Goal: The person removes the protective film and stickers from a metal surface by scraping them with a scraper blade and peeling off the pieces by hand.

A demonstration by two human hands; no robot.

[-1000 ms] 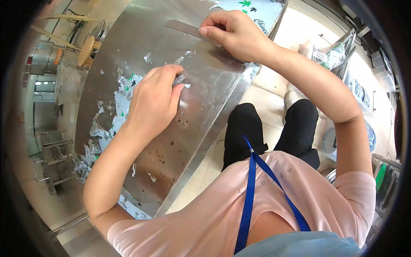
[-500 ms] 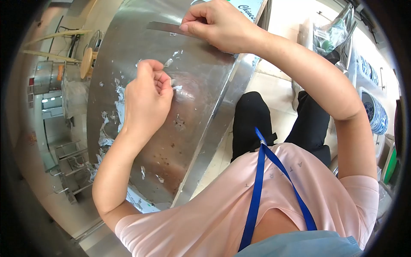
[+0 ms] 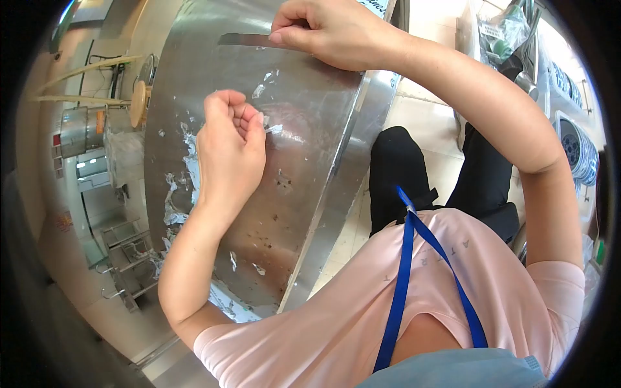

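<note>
My right hand (image 3: 330, 35), fingers pinched, grips a thin flat metal strip (image 3: 246, 40) that points left, low over the stainless-steel surface (image 3: 304, 155). My left hand (image 3: 229, 152) hovers or rests over the middle of the same surface with curled fingers and the thumb against them. Pale scraps of film (image 3: 275, 129) lie by the thumb tip; whether the fingers hold one is hidden. A row of torn bluish-white film (image 3: 192, 161) clings to the steel along its left side. Small loose flakes (image 3: 259, 91) are scattered between the hands.
A printed light-blue sheet (image 3: 375, 5) sits at the top edge of the steel. At left are a round wooden piece (image 3: 139, 103), a metal pot (image 3: 82, 132) and a rack (image 3: 126, 258). Blue-patterned bowls (image 3: 579, 152) and a bin of utensils (image 3: 508, 42) stand at right.
The view has shifted slightly, moving the surface rightward in the picture. Against the surface, both hands have moved a little to the left. The right hand keeps its grip on the metal strip.
</note>
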